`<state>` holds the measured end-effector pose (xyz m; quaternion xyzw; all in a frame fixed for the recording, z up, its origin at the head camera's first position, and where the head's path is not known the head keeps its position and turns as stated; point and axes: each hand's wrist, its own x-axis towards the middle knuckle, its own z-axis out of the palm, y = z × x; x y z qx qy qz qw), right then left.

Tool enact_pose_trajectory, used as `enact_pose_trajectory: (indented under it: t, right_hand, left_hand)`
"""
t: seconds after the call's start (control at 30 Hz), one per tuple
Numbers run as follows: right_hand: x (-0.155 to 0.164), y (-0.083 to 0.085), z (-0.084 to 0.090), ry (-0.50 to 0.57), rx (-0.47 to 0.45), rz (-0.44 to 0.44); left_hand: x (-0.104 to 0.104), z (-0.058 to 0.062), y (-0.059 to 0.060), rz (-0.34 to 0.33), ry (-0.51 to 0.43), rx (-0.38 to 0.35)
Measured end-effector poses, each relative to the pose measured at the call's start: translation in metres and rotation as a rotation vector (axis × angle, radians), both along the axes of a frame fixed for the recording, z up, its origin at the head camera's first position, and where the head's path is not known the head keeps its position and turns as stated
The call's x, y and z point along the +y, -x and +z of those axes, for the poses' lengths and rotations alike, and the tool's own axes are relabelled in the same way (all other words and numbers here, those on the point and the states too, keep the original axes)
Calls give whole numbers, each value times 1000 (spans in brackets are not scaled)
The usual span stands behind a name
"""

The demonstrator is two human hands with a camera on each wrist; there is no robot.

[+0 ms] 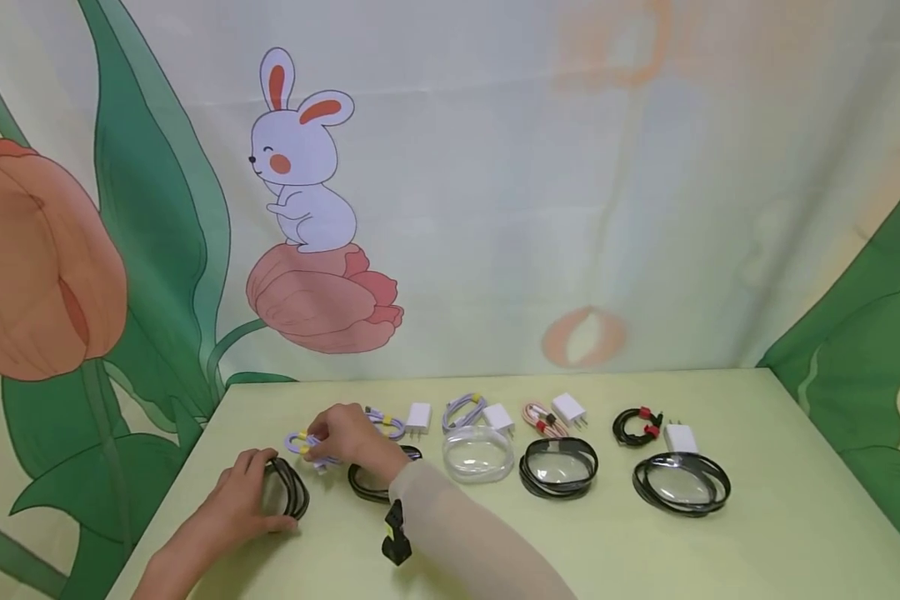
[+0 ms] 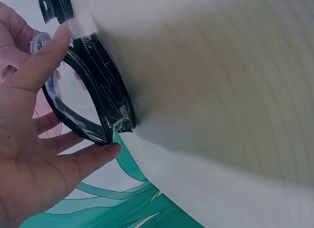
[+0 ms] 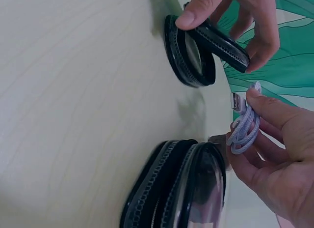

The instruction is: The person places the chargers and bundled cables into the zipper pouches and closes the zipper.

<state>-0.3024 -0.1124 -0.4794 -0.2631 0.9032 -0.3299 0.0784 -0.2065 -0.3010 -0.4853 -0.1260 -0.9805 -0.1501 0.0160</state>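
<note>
My left hand [image 1: 228,504] grips a round clear zip pouch [image 1: 298,492] with black trim at the left of the table. In the right wrist view, its thumb and fingers hold the pouch's lid [image 3: 221,47] raised from the base [image 3: 177,56]. Thumb and fingers span the black rim in the left wrist view. Just beyond the pouch, my right hand [image 1: 352,437] pinches a coiled lavender cable [image 3: 244,132] with a metal plug end. A yellow tie shows on that coil in the head view.
Right of my hands stand another black-trimmed pouch [image 1: 365,490], a clear-trimmed pouch [image 1: 477,457] and more black-trimmed ones [image 1: 558,487]. Behind them lie coiled cables, lavender [image 1: 462,412], pink [image 1: 543,419] and black [image 1: 633,429], beside white chargers [image 1: 419,415]. A printed curtain [image 1: 457,208] hangs behind.
</note>
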Motion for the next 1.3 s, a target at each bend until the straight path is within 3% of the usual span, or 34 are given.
enact_pose_trajectory:
  t: [0.23,0.43,0.57,0.77,0.93,1.13,1.3]
  right_hand:
    - [-1,-8,14,-79,-12,-2]
    - [-4,-16,18,-167,33,53]
    - [-11,-19,14,-206,29,78]
    - [-19,-23,3,-345,78,113]
    - [-25,-27,4,-392,96,37]
    - [-32,-31,12,-361,27,-131]
    - [-38,-33,13,-324,-19,-147]
  left_hand:
    - [0,1,0,-13,-83,25]
    - [2,3,-1,-22,-158,17]
    - [4,3,-1,-30,-177,32]
    - [5,2,-4,-44,-188,76]
    - [4,4,-7,-53,-210,79]
    - [5,7,-8,-67,-195,81]
    - [3,7,-11,-52,-185,52]
